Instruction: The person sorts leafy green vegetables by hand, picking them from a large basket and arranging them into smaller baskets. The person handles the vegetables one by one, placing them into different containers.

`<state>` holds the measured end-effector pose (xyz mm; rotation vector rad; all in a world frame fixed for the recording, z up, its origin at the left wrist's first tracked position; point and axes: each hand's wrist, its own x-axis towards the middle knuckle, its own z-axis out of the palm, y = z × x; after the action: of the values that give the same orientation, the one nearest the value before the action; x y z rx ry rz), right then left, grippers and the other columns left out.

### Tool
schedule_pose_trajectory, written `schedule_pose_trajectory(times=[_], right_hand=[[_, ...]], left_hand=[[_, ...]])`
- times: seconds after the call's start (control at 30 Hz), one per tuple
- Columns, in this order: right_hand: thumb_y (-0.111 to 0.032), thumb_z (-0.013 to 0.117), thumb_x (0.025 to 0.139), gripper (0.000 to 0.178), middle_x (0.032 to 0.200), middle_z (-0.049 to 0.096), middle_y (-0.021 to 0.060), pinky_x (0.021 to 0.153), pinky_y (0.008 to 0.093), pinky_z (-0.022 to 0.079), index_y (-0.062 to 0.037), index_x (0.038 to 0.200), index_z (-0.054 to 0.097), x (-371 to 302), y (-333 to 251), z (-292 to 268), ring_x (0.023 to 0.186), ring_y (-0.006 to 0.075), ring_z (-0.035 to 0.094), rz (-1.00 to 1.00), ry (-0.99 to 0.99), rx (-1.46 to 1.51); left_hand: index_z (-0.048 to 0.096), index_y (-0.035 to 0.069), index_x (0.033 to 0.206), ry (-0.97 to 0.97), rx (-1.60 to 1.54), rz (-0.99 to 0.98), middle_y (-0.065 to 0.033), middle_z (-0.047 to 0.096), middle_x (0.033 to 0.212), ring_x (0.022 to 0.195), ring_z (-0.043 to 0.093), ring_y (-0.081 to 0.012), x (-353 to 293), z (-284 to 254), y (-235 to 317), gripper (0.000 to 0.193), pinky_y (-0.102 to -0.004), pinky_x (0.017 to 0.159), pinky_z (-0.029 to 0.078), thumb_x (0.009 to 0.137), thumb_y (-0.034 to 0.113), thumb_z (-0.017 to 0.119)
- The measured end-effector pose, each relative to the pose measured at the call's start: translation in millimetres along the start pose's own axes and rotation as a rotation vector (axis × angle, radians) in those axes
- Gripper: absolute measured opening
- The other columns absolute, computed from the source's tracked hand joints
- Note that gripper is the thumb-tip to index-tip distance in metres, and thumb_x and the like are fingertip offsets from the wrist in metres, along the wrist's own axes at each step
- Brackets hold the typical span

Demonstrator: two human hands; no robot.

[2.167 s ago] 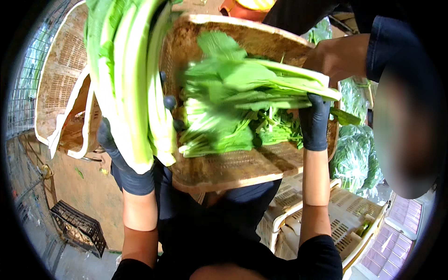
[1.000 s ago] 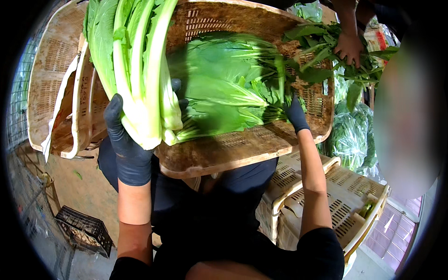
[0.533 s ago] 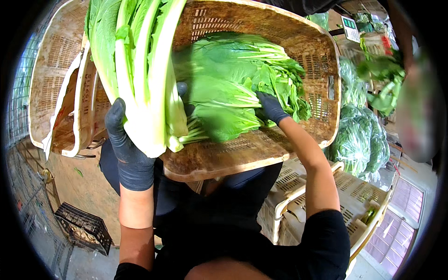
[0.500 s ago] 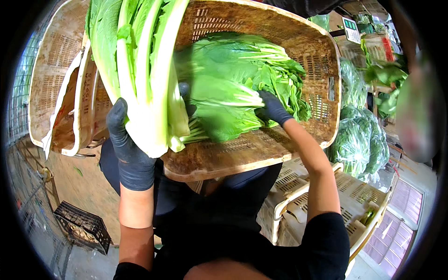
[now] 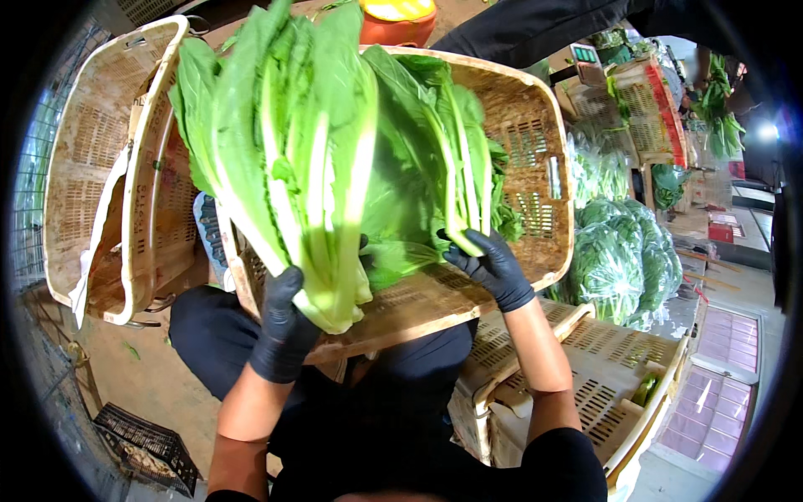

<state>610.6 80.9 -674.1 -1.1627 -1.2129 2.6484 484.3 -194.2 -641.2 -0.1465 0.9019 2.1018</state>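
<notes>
Black gloves cover both of my hands. My left hand [image 5: 286, 328] is closed round the pale base of a big bunch of leafy greens [image 5: 322, 184], which stands up with its leaves pointing away from me. To the right, the fingers of my right hand [image 5: 495, 269] pinch the white stem ends of a few long leaves [image 5: 468, 155], also held upright. Both hands are over the near side of a dirty cream plastic basket [image 5: 535, 84] resting by my lap. More greens [image 5: 393, 197] lie inside it, partly hidden behind the bunch.
Stacked cream baskets [image 5: 125, 251] stand at the left, and another basket [image 5: 594, 368] at my right. Bagged greens [image 5: 619, 259] sit beyond it. A black crate [image 5: 146, 448] lies lower left. An orange tub [image 5: 400, 29] and another person's dark-clothed leg [image 5: 544, 29] are at the top.
My right hand has raised its leaves from lying across the basket to upright. My left hand and the big bunch have shifted right and tilted in the view, which itself has moved.
</notes>
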Motion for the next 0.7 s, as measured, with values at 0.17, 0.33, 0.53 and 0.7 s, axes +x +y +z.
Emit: schedule_pose_trajectory(times=[0.17, 0.33, 0.53, 0.7], right_hand=[[-0.009, 0.053, 0.089, 0.035, 0.112, 0.057, 0.0231, 0.087, 0.042, 0.052, 0.009, 0.119, 0.046, -4.7, 16.8, -17.1, 0.101, 0.0317, 0.06, 0.031, 0.067, 0.123], [-0.015, 0.057, 0.089, 0.045, 0.115, 0.057, 0.0182, 0.089, 0.0329, 0.046, 0.0051, 0.126, 0.042, -32.9, 65.6, 61.5, 0.104, 0.0239, 0.057, -0.127, -0.016, -0.547], [-0.025, 0.058, 0.087, 0.06, 0.122, 0.053, 0.0232, 0.095, 0.0366, 0.041, -0.0007, 0.136, 0.033, -50.0, 81.2, 77.5, 0.111, 0.032, 0.053, -0.239, -0.229, -1.015], [-0.035, 0.058, 0.086, 0.058, 0.112, 0.055, 0.0252, 0.092, 0.0414, 0.043, -0.0036, 0.131, 0.039, -38.9, 101.7, 65.1, 0.1, 0.0387, 0.056, -0.486, -0.39, -1.442]], left_hand=[[0.04, -0.004, 0.124, -0.027, -0.049, -0.07, -0.0199, 0.06, 0.097, 0.075, 0.065, -0.0279, -16.0, -26.4, -36.5, 0.076, -0.0357, 0.059, 0.057, 0.074, 0.046, 0.066], [0.038, 0.002, 0.129, 0.136, -0.345, -0.144, -0.0175, 0.056, 0.112, 0.092, 0.06, -0.0328, -31.9, -15.2, -74.3, 0.061, -0.0459, 0.072, 0.054, 0.079, 0.03, 0.062], [0.038, 0.006, 0.13, 0.116, 0.307, -0.041, -0.013, 0.049, 0.119, 0.104, 0.052, -0.0297, -55.9, -10.8, -80.2, 0.058, -0.0411, 0.087, 0.045, 0.088, 0.046, 0.044], [0.03, 0.005, 0.131, 0.186, 0.34, 0.106, -0.0151, 0.044, 0.124, 0.112, 0.048, -0.028, -60.5, -41.0, -105.6, 0.065, -0.0406, 0.093, 0.043, 0.076, 0.015, 0.063]])
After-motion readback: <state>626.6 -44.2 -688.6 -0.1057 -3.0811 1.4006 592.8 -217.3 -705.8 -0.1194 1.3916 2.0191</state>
